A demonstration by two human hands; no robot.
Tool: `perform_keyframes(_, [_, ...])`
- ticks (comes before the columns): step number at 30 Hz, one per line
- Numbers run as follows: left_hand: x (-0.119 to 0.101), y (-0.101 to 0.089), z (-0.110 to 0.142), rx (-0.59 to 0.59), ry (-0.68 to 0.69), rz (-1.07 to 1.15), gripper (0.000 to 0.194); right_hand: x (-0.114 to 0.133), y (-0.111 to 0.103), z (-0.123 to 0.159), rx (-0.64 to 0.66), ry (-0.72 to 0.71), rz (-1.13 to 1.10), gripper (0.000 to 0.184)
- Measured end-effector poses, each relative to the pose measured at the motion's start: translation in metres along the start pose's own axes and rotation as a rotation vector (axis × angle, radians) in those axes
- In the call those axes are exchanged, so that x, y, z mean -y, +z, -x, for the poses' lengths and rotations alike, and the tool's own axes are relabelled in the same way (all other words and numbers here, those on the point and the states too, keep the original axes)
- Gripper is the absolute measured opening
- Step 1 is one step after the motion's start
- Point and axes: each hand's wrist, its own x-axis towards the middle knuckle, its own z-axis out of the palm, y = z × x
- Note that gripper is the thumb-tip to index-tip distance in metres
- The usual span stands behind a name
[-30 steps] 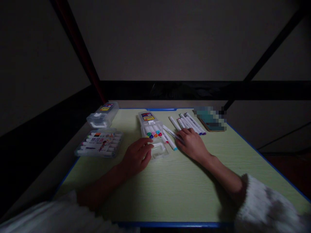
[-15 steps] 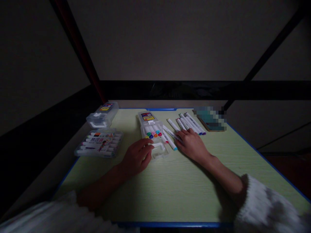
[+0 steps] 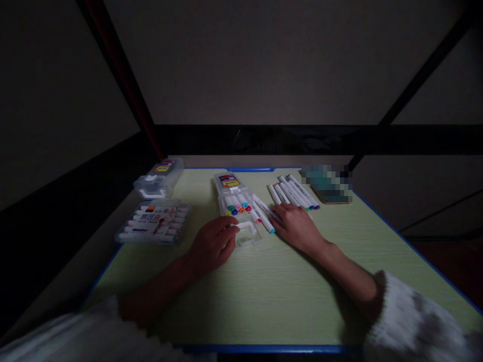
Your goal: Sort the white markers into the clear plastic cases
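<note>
Just left of centre, a clear plastic marker case (image 3: 229, 182) lies with its end flap (image 3: 251, 234) folded down towards me. Several white markers (image 3: 237, 200) with coloured ends show inside it. My left hand (image 3: 213, 244) is at the flap's left edge, thumb and fingers bent together on it. My right hand (image 3: 298, 223) lies palm down over the near ends of loose markers (image 3: 289, 193), its fingers resting on them; its fingertips are partly hidden. Between the case and my right hand, more markers (image 3: 264, 213) lie slanted, one with a light-blue end.
At left, a flat clear case of markers (image 3: 154, 223) lies in front of another clear handled case (image 3: 160, 178). A phone (image 3: 330, 188), partly pixelated, is at the far right. The pale green table (image 3: 260, 301) has a blue edge. Behind it stands a wall (image 3: 264, 75).
The leftmost marker of the right-hand group has slid right, closer to the others. My right hand's fingers have drawn back slightly. My left hand and the case have stayed nearly still.
</note>
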Motion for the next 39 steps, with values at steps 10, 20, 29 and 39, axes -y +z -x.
perform_keyframes(10, [-0.001,-0.0008,-0.0022,-0.007,0.04,-0.006,0.015,0.0003,0.0018,0.0,-0.008,-0.009,0.025,0.022])
perform_keyframes(20, [-0.0011,-0.0008,-0.0019,0.015,0.043,-0.002,0.014,0.001,-0.0006,0.0,0.009,0.029,-0.009,0.031])
perform_keyframes(29, [-0.0001,0.0,-0.0019,-0.001,0.057,-0.002,0.013,-0.0032,0.0043,-0.0008,-0.037,-0.003,-0.075,0.035])
perform_keyframes(39, [-0.0008,-0.0002,-0.0023,0.016,0.062,0.001,0.013,-0.0054,0.007,0.001,-0.061,-0.088,-0.068,0.037])
